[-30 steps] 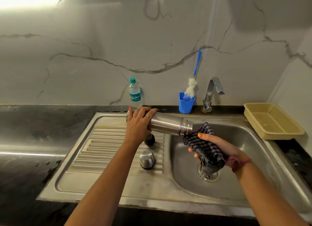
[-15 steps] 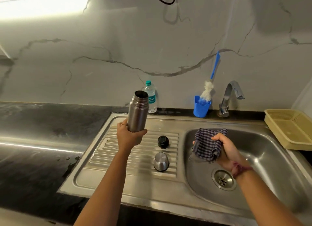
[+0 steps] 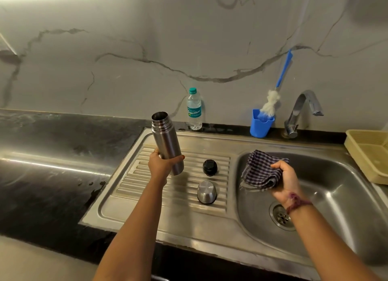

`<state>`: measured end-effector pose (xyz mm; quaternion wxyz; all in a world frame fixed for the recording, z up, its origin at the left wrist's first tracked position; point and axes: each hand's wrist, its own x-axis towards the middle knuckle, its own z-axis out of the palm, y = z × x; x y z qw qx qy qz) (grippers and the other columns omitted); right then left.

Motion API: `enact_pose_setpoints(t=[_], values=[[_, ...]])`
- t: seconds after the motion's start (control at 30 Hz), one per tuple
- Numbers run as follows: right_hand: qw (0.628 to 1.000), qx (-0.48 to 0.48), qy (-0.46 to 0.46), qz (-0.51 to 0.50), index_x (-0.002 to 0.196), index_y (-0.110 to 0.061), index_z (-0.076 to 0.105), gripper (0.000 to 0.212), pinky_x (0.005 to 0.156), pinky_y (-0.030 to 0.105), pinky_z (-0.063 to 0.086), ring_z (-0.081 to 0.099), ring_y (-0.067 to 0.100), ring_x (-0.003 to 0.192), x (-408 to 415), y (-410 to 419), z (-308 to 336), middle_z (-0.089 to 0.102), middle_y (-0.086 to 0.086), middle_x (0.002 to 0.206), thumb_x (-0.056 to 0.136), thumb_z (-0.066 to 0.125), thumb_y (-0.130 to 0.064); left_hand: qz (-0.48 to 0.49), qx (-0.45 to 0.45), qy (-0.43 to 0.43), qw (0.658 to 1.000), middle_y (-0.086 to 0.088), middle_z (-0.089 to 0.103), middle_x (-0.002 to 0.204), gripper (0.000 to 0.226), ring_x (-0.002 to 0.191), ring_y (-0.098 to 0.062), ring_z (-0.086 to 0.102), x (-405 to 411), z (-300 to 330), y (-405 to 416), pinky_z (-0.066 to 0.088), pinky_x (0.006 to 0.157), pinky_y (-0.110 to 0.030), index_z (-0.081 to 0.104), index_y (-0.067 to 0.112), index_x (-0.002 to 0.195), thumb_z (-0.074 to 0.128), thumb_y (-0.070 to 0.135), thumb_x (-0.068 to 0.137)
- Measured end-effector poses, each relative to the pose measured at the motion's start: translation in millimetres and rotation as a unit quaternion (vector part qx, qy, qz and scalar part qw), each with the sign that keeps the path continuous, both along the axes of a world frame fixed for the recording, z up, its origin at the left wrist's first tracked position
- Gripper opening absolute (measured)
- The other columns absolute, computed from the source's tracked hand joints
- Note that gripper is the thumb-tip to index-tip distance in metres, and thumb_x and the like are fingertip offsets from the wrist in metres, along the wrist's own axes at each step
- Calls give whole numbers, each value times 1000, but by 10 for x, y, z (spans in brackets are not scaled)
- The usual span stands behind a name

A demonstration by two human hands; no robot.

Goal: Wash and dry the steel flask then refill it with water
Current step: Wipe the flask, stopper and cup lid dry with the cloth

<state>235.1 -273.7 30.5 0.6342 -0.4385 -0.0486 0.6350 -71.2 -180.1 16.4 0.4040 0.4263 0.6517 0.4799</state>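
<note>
Flask [image 3: 167,144] now tilted, lower over ribbed steel drainboard [image 3: 147,188], marble-veined wall behind

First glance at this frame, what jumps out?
The open steel flask, held upright in the left hand above the ribbed drainboard. Next, the checked cloth bunched in the right hand over the sink basin. Then the black stopper and steel cap lying on the drainboard between the two hands.
</note>
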Motion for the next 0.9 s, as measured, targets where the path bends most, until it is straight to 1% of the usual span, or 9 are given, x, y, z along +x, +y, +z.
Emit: enact_pose_setpoints(t=[0.13, 0.2, 0.27, 0.33, 0.43, 0.53, 0.67, 0.8, 0.9], values=[[1000, -5, 3, -2, 111, -4, 58, 28, 75, 49, 57, 61, 33, 99, 1, 17, -46, 65, 18, 106, 91, 38, -11, 0, -9, 14, 1000, -2, 66, 113, 71, 101, -22, 63, 8, -136, 80, 53, 87, -36, 56, 21, 116, 96, 14, 57], [1000, -2, 5, 2, 108, -4, 58, 27, 71, 49, 59, 61, 33, 97, 2, 18, -56, 70, 17, 96, 91, 37, -10, 2, -11, 21, 1000, -2, 65, 115, 72, 103, -22, 62, 23, -187, 119, 54, 93, -41, 56, 23, 115, 96, 15, 56], [1000, -7, 6, 4, 105, -4, 58, 26, 67, 49, 58, 61, 32, 96, 2, 21, -68, 73, 15, 85, 91, 36, -10, 2, -11, 29, 1000, -1, 64, 115, 71, 103, -21, 61, 44, -216, 137, 54, 94, -41, 56, 23, 115, 96, 16, 56], [1000, -17, 1, 2, 110, -4, 57, 29, 67, 47, 60, 61, 33, 99, -3, 33, -99, 72, 16, 93, 90, 37, -9, 6, -9, 31, 999, -1, 63, 114, 70, 101, -20, 60, 59, -241, 143, 53, 93, -39, 55, 23, 114, 95, 15, 57], [999, -34, -8, -3, 122, -4, 54, 39, 77, 49, 54, 59, 36, 107, -5, 54, -153, 63, 19, 115, 87, 39, -10, 17, -4, 33, 999, -1, 62, 112, 68, 100, -20, 58, 66, -284, 147, 51, 89, -34, 53, 23, 110, 95, 13, 58], [999, -40, -18, -7, 122, -4, 55, 40, 80, 49, 53, 58, 36, 108, -5, 65, -173, 61, 19, 117, 86, 39, -9, 19, 1, 46, 999, -3, 60, 115, 68, 100, -19, 58, 66, -330, 157, 50, 87, -33, 53, 25, 109, 96, 14, 56], [999, -33, -17, 2, 113, -4, 57, 32, 78, 49, 53, 60, 34, 100, -25, 69, -190, 64, 18, 107, 87, 38, -8, 26, 0, 53, 998, -3, 62, 114, 67, 98, -20, 60, 67, -377, 157, 51, 84, -34, 56, 23, 106, 97, 15, 54], [999, -30, -12, 6, 105, -4, 59, 28, 71, 47, 59, 62, 34, 95, -53, 55, -169, 72, 16, 88, 86, 39, -7, 36, -6, 58, 998, -6, 64, 114, 72, 101, -24, 63, 62, -426, 167, 55, 89, -42, 59, 18, 112, 98, 17, 51], [999, -30, -12, 4, 102, -5, 59, 25, 72, 49, 53, 61, 33, 93, -55, 43, -166, 73, 14, 81, 87, 39, -6, 36, -12, 50, 998, -5, 64, 117, 75, 103, -24, 63, 66, -430, 173, 55, 91, -42, 58, 16, 116, 97, 16, 53]])
